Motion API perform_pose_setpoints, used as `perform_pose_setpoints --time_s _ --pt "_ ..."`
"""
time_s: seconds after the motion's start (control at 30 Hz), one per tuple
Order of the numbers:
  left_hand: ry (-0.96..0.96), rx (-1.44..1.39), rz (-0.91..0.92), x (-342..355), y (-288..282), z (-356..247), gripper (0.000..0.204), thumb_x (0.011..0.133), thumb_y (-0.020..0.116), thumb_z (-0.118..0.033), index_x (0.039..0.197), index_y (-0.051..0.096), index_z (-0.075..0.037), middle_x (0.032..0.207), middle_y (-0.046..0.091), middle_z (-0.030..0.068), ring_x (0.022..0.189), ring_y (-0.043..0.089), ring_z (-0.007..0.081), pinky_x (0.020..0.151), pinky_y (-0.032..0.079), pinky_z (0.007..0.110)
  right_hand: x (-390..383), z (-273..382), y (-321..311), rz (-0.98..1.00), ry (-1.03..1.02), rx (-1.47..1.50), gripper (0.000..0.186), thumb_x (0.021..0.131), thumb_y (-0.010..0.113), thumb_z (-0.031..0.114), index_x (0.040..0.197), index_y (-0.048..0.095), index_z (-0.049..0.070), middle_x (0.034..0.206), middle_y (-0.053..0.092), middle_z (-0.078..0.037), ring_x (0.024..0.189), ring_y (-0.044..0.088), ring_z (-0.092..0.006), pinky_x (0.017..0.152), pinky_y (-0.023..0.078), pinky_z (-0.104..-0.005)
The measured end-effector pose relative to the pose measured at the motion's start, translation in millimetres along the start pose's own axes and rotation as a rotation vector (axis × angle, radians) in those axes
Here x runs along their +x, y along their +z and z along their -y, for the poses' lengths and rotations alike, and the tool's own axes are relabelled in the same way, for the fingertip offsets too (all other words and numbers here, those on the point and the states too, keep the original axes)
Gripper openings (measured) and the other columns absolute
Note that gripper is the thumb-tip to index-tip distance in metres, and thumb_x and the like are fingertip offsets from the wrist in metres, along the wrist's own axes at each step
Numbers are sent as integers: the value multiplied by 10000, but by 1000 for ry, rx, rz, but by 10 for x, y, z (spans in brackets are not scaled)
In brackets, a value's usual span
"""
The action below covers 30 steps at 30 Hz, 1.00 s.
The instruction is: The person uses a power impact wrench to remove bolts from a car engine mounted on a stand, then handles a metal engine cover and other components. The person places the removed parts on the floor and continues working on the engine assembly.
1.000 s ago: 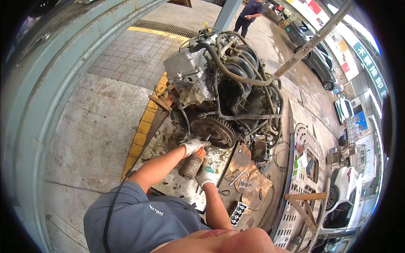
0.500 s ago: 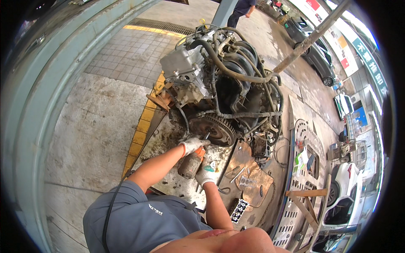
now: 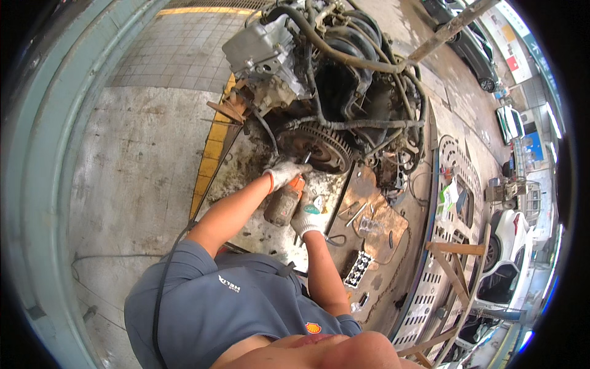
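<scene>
A car engine (image 3: 344, 86) stands before me, with its toothed flywheel (image 3: 329, 142) facing me. Between my hands is a grimy impact wrench (image 3: 284, 206) with an orange nose and a worn grey body. In a white glove with an orange cuff, my left hand (image 3: 286, 174) closes around the wrench's front end. A bright metal shank (image 3: 307, 157) points from there toward the flywheel's centre; whether its tip touches is unclear. My right hand (image 3: 309, 216), also gloved, grips the wrench's handle, which is mostly hidden by the hand.
Below the flywheel lies a stained pale plate (image 3: 252, 212). To the right, tools rest on brown cardboard (image 3: 384, 230), beside a metal engine part with round openings (image 3: 357, 269). A slotted metal ramp (image 3: 430, 277) runs along the right. A dark cable (image 3: 161, 295) hangs over my left side.
The view has shifted, so the engine sits higher in the picture. Both hands keep their hold on the impact wrench, and its shank still points at the flywheel.
</scene>
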State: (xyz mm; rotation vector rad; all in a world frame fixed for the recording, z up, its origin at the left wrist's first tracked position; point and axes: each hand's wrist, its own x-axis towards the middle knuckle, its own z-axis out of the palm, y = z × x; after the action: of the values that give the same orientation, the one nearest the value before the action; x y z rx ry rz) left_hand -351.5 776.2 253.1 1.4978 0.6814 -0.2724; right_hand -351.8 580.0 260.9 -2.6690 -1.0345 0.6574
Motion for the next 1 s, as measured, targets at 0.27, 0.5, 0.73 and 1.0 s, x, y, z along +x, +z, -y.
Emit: perform_pose_setpoints --time_s 0.27,0.5,0.73,1.0 --pt "15 1 75 -68 -26 -151 918 840 677 -721 1380 607 19 1368 641 198 1272 581 301 1096 419 371 -22 120 -221 12 17 38 603 836 698 202 1375 476 49 1258 620 -292 1171 614 -448 997 503 -472" --pt "-18 -88 74 85 68 85 893 813 758 -662 1337 629 49 1371 620 223 1245 581 266 1079 438 359 -94 74 -155 93 82 71 719 832 682 223 1454 414 -19 1306 607 -296 1184 610 -444 1002 490 -468" --pt "10 -256 60 324 75 316 830 847 816 -493 1384 549 81 1322 649 177 1243 583 214 1040 467 327 -47 -15 -128 60 -20 82 807 828 704 240 1513 357 -11 1347 579 -306 1213 597 -445 1027 488 -462" --pt "-2 -117 -75 -26 4 35 892 824 761 -626 1339 581 79 1272 659 233 1165 624 283 1004 489 385 -22 102 -224 111 9 -38 808 825 714 237 1515 368 -3 1279 621 -292 1150 643 -433 972 527 -464"
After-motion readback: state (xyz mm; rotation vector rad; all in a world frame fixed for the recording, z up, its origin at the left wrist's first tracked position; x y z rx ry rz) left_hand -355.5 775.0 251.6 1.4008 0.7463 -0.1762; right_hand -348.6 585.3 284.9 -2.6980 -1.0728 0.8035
